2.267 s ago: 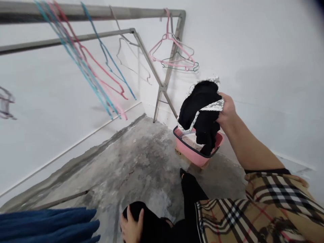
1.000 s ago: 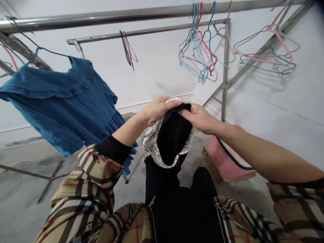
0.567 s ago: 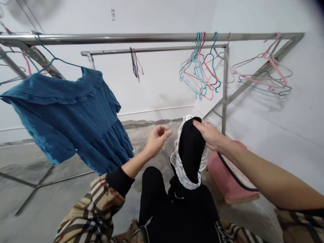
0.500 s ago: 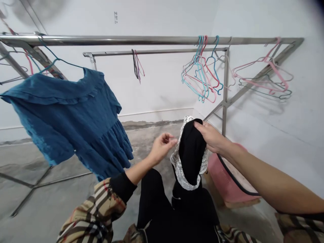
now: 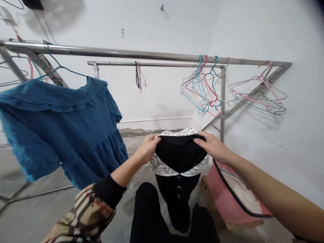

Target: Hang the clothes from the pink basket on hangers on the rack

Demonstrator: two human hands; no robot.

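Black lace-trimmed garment [image 5: 180,153]: hangs in front of the person, between the two hands at its top edge and the person's black trousers [image 5: 148,216]; white lace borders its dark panel, and small pale buttons run down the middle.

Left hand [image 5: 146,149]: grasps the garment's left top corner, with the cloth pinched between thumb and fingers.

Right hand [image 5: 214,145]: grasps the opposite corner, its fingers curled over the lace edge.

Why held so: the hands stand well apart, which seems to pull the top edge taut so that the garment drops open and its front shows.

Pink plastic basket [image 5: 211,211]: sits low on the person's right, beneath the bare forearm, with a dark rim and white cloth [image 5: 243,192] inside, placed within easy reach of that hand; a cardboard box [image 5: 205,192] lies under its near edge.

Blue ruffled dress [image 5: 58,131]: hangs on a blue wire hanger [image 5: 60,69] from the front stainless steel rail [image 5: 126,53], left of the hands.

Spare hangers: a pink and blue bunch [image 5: 199,91] hooks over the same rail near its right end, and a pink and green pair [image 5: 258,96] sits further along.

Left sleeve: a plaid sleeve [image 5: 83,216] ends in a black cuff [image 5: 108,190].
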